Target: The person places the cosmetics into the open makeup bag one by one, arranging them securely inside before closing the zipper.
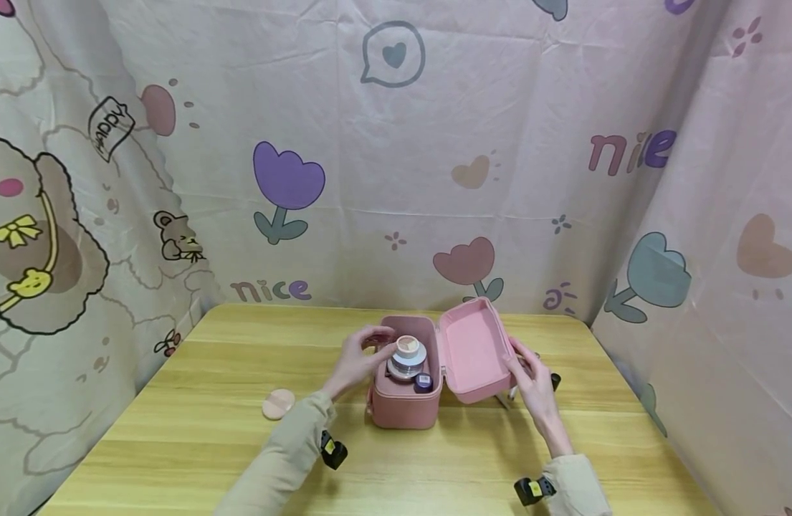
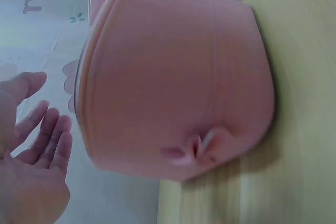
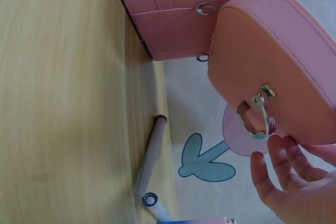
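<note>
A pink cosmetic case (image 1: 405,412) stands on the table with its lid (image 1: 478,345) swung out to the right. Inside are stacked round containers (image 1: 406,367), topped by a small round pot (image 1: 407,347), and a dark purple jar (image 1: 423,383). My left hand (image 1: 363,358) reaches over the left rim beside the stack; in the left wrist view its fingers (image 2: 46,132) are spread and slightly bent, holding nothing visible. With my right hand (image 3: 302,184) I hold the lid by its outer edge, near the metal handle ring (image 3: 261,119).
A pale round puff (image 1: 278,404) lies on the wooden table (image 1: 241,344), left of the case. Behind the lid, on the right, lie slim tube-like items (image 3: 152,153), partly hidden in the head view. A printed curtain (image 1: 396,143) hangs behind and along both sides.
</note>
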Motion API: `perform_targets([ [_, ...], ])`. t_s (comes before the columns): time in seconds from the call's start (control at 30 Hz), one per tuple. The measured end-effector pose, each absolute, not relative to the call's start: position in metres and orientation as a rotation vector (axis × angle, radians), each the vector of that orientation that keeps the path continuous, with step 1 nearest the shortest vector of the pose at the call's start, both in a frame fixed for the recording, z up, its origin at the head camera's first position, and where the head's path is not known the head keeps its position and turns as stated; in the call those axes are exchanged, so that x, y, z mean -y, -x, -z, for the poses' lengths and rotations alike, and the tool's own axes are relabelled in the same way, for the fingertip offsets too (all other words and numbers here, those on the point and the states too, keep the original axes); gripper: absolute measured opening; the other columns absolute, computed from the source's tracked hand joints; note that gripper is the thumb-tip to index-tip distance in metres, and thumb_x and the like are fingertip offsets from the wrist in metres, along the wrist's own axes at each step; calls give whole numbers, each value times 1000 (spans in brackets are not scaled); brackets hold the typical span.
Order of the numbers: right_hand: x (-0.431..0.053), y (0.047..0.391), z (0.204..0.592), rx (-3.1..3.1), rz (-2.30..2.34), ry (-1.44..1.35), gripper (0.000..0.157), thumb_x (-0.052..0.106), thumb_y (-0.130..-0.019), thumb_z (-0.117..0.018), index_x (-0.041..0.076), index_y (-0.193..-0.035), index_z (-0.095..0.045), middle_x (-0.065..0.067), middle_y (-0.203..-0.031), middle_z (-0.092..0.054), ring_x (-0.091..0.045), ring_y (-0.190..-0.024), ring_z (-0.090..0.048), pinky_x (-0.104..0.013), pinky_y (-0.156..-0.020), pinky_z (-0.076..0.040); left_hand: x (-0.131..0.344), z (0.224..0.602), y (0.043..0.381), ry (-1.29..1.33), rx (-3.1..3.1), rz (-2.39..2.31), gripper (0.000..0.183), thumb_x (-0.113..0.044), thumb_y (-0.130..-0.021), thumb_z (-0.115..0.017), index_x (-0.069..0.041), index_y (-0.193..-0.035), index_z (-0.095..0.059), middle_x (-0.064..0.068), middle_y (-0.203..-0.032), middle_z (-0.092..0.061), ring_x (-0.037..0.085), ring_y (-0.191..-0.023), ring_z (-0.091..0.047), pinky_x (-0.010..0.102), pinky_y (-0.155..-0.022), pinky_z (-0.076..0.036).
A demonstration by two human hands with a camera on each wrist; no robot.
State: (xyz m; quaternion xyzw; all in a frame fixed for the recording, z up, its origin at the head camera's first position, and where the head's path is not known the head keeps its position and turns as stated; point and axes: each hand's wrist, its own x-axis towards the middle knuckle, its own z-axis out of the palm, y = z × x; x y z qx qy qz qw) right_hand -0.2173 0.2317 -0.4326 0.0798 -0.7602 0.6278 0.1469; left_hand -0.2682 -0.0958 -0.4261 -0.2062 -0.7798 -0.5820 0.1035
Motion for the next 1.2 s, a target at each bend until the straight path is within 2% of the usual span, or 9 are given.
perform_targets([
  [0.07, -232, 218, 433, 2183, -1808, -226, 54, 8, -108, -54, -12, -155, -40, -36, -152, -47, 14, -102, -59, -8, -85, -51, 103, 428, 266, 584, 2280, 1682, 35, -1, -93, -75, 13, -124, -67, 30, -122, -70, 46, -113, -67, 57, -108, -52],
  [0.23, -233, 217, 435, 2187, -1808, -213, 53, 8, -108, -53, -12, -156, -39, -36, -153, -47, 15, -102, -59, -7, -87, -50, 122, 433, 262, 509, 2272, 1609, 38, -2, -92, -78, 11, -125, -67, 29, -124, -70, 48, -115, -65, 59, -109, -50],
  [0.43, -234, 217, 434, 2199, -1807, -207, 55, 10, -108, -54, -10, -157, -39, -35, -155, -45, 15, -103, -58, -6, -89, -50, 149, 437, 259, 412, 2285, 1540, 43, -6, -89, -81, 7, -128, -68, 25, -125, -70, 37, -115, -62, 58, -108, -47],
  [0.53, -234, 218, 433, 2203, -1800, -211, 55, 9, -108, -53, -10, -157, -39, -36, -155, -45, 15, -104, -57, -6, -89, -49, 164, 440, 255, 339, 2305, 1531, 46, -7, -88, -82, 5, -130, -68, 23, -126, -69, 32, -115, -60, 54, -108, -45],
  [0.67, -234, 218, 434, 2195, -1799, -217, 54, 9, -107, -53, -11, -156, -39, -37, -154, -46, 14, -102, -58, -6, -88, -49, 182, 443, 249, 222, 2353, 1612, 54, -10, -89, -83, 4, -137, -63, 23, -135, -62, 30, -121, -54, 49, -112, -38],
  [0.93, -233, 218, 434, 2189, -1806, -236, 54, 8, -108, -53, -11, -156, -39, -36, -156, -45, 15, -104, -58, -6, -90, -49, 224, 456, 234, 117, 2472, 1520, 61, -13, -92, -81, 10, -142, -56, 33, -145, -55, 47, -132, -48, 60, -118, -33],
  [1.2, -233, 218, 434, 2195, -1810, -224, 55, 8, -107, -53, -11, -156, -38, -36, -157, -43, 16, -105, -57, -5, -91, -48, 253, 469, 220, -32, 2591, 1517, 74, -20, -90, -82, 10, -149, -48, 33, -154, -47, 48, -138, -42, 63, -113, -41],
])
